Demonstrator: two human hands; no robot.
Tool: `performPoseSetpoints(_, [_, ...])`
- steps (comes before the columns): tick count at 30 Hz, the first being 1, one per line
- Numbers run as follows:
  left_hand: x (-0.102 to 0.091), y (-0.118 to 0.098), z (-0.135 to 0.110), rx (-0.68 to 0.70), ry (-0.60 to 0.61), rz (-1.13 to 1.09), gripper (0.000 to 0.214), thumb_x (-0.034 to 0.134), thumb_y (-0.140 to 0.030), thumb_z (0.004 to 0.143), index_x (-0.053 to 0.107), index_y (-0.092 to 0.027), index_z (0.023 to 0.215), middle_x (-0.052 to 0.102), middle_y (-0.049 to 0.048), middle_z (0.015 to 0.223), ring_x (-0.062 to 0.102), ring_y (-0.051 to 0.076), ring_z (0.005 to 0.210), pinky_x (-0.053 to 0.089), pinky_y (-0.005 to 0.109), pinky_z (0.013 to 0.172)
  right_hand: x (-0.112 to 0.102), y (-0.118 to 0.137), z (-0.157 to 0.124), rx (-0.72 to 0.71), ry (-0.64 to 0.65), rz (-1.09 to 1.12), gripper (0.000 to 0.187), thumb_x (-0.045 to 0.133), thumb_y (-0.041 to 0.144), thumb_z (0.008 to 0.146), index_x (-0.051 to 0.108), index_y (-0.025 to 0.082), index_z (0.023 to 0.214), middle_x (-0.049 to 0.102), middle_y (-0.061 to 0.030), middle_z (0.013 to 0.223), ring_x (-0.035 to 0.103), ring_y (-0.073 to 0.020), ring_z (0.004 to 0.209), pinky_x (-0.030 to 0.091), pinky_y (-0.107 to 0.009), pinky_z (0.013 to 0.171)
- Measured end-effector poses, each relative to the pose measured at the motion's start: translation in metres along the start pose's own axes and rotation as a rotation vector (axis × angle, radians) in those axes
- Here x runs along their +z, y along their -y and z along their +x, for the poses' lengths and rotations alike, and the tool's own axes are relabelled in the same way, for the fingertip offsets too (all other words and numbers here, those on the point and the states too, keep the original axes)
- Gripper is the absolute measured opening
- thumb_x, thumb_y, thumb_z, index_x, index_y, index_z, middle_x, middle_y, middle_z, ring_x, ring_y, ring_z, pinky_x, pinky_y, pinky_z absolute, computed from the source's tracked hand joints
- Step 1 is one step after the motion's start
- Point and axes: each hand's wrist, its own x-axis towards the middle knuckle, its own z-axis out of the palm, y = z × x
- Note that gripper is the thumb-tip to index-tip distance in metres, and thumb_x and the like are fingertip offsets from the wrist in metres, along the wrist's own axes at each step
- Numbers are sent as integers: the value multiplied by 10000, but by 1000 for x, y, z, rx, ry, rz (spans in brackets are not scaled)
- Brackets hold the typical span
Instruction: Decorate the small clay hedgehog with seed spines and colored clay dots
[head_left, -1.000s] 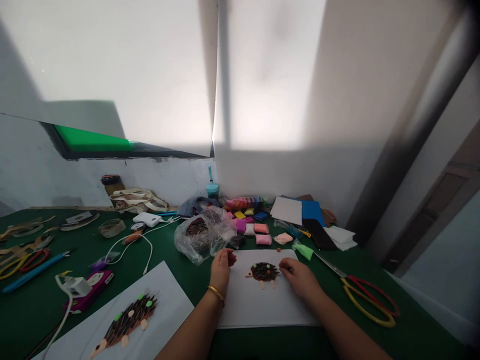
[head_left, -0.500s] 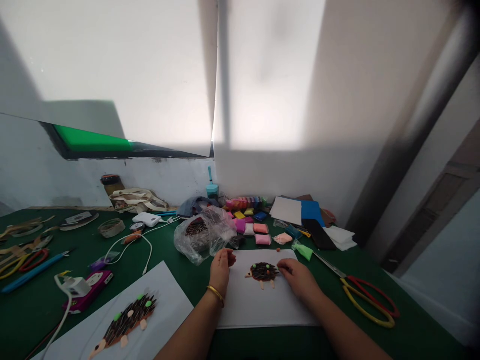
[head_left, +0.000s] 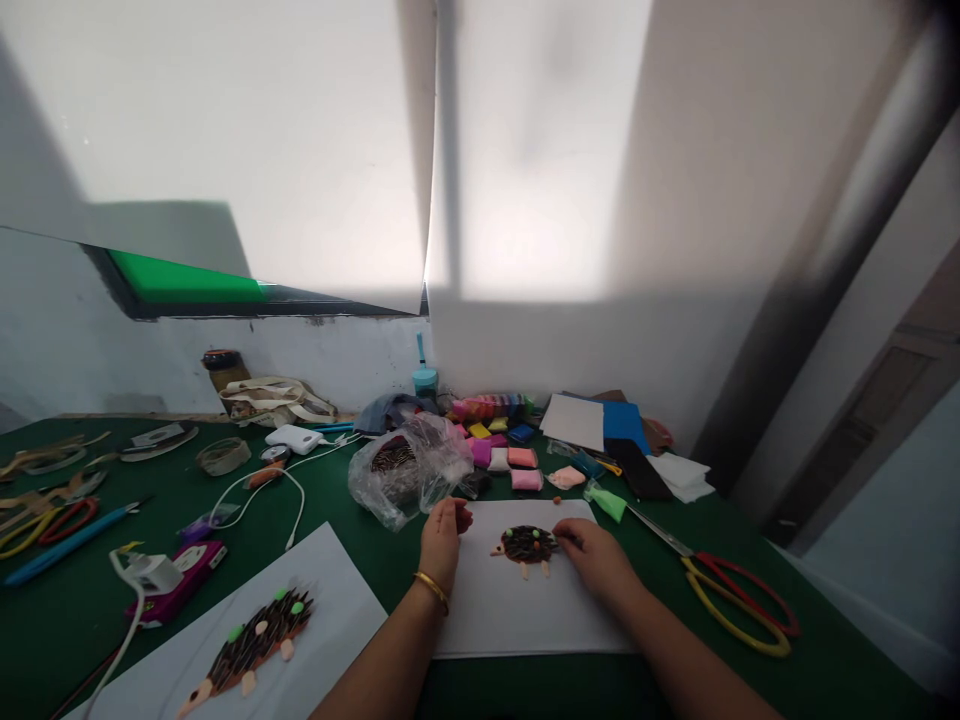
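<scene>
A brown clay hedgehog with green dots and peach feet lies on a white sheet. My right hand rests on the sheet, its bunched fingertips at the hedgehog's right side. My left hand, wearing a gold bangle, stands curled at the sheet's left edge; anything inside its fingers is hidden. A larger clay hedgehog lies on a second white sheet to the lower left. A tiny orange clay crumb sits near the top edge of the sheet under my hands.
Scissors with red and yellow handles lie to the right on the green table mat. Beyond the sheet are a clear plastic bag and several clay packets. A white charger, cables and a blue pen lie left.
</scene>
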Motion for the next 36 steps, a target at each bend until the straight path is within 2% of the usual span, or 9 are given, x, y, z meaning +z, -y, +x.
performPoseSetpoints(3, [0, -1, -1, 1, 0, -4, 440, 517, -574, 758, 637, -155, 818, 619, 32, 701, 595, 137, 649, 482, 275, 639, -2, 1, -1, -24, -13, -30, 253, 437, 330, 814, 661, 245, 893, 658, -42, 958, 583, -201, 914, 423, -300, 788])
performPoseSetpoints(9, [0, 2, 1, 9, 2, -8, 449, 518, -579, 756, 638, -150, 813, 618, 35, 691, 593, 139, 641, 484, 275, 631, -5, 5, -2, -14, 3, -81, 226, 476, 338, 796, 656, 243, 894, 647, -42, 916, 577, -193, 855, 413, -279, 714])
performPoseSetpoints(17, [-1, 3, 1, 3, 15, -1, 423, 493, -548, 793, 623, -147, 829, 613, 30, 701, 587, 126, 647, 470, 252, 627, -6, 6, -2, -5, 8, -103, 246, 430, 314, 828, 654, 215, 855, 646, -48, 912, 569, -184, 870, 395, -270, 739])
performPoseSetpoints(23, [-1, 2, 1, -3, 14, 4, 421, 494, -550, 790, 622, -151, 833, 608, 26, 703, 585, 130, 653, 471, 262, 639, -9, 11, -4, 8, -21, -165, 220, 487, 352, 807, 663, 223, 784, 637, -46, 850, 562, -183, 826, 378, -266, 695])
performPoseSetpoints(36, [-1, 5, 3, -4, 9, 5, 439, 500, -566, 782, 625, -148, 829, 615, 29, 704, 592, 128, 648, 472, 259, 631, -3, 3, 0, -18, -16, -101, 242, 452, 318, 827, 676, 228, 818, 636, -40, 878, 568, -176, 849, 388, -267, 741])
